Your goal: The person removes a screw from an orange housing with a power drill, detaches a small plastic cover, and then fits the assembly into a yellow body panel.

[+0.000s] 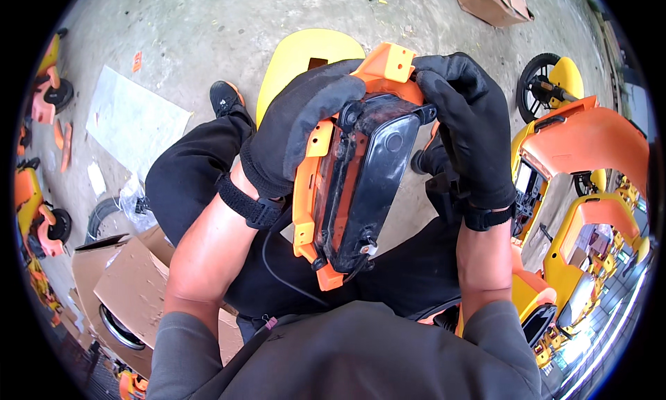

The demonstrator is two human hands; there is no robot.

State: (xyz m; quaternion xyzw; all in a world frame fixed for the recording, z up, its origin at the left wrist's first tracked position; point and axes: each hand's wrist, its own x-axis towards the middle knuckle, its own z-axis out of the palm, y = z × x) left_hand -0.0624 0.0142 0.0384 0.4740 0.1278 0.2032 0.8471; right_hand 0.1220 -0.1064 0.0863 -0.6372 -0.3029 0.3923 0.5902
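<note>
- The left hand (pixel 295 119) wears a black glove and grasps the upper left part of an orange frame (pixel 304 192); its thumb side lies along the edge.
- The right hand (pixel 468 123), also gloved in black, has its fingers bent around the upper right corner of the same frame; some of its fingertips are hidden.
- The orange frame is between the two hands and hangs below them, toward the body, with its upper end leaning to the right.
- Inside the frame sits a long black housing (pixel 378 178), which has a shiny face and a round mark near the top.
- A thin dark cable (pixel 281 275) curves below the left hand, over the dark trousers.
- Just beyond the left hand there is a yellow panel (pixel 295 53), partly covered by this hand.
- Well to the left of the left hand, a white sheet (pixel 125 119) lies on the grey floor (pixel 208 25).
- Lower left from the left hand stands an open cardboard box (pixel 135 282).
- To the right of the right hand are an orange and yellow body shell (pixel 586 140) and a black wheel (pixel 534 88).
</note>
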